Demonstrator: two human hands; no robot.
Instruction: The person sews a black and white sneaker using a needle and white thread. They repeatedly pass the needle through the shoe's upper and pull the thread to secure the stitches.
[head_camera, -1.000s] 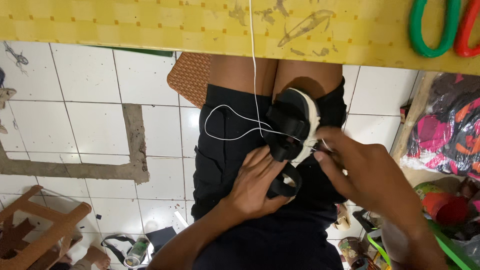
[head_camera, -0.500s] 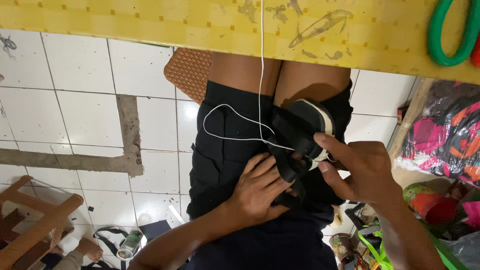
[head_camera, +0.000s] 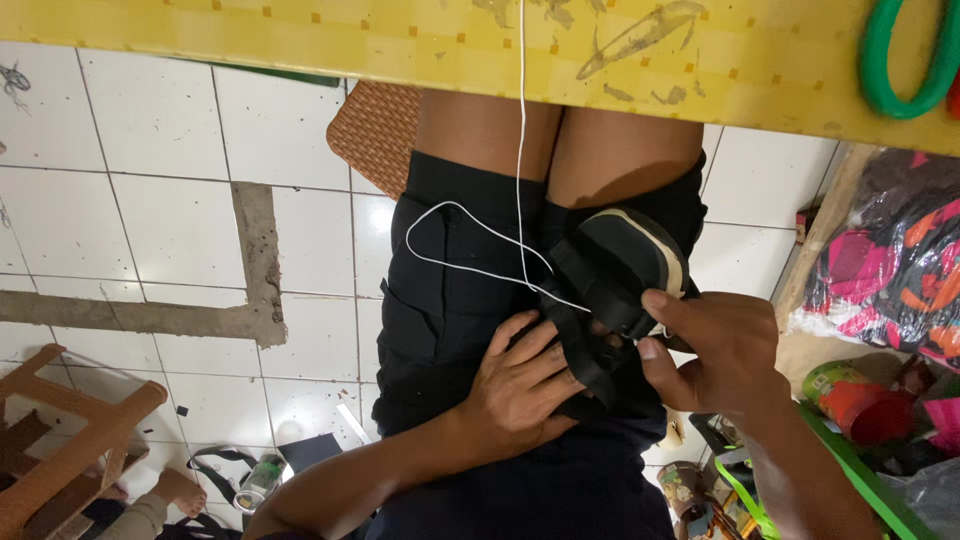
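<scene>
White floor tiles (head_camera: 150, 150) fill the background under a yellow table edge (head_camera: 300, 40). You sit with a black sandal (head_camera: 615, 270) in your lap on black shorts (head_camera: 450, 300). Your left hand (head_camera: 520, 385) lies flat, fingers spread, pressing the sandal's black straps (head_camera: 590, 365); it is not closed around anything. Your right hand (head_camera: 715, 350) pinches at the sandal's edge with thumb and forefinger, apparently gripping it, though the contact is partly hidden. 1 white thread (head_camera: 520, 150) hangs from the table to the sandal.
</scene>
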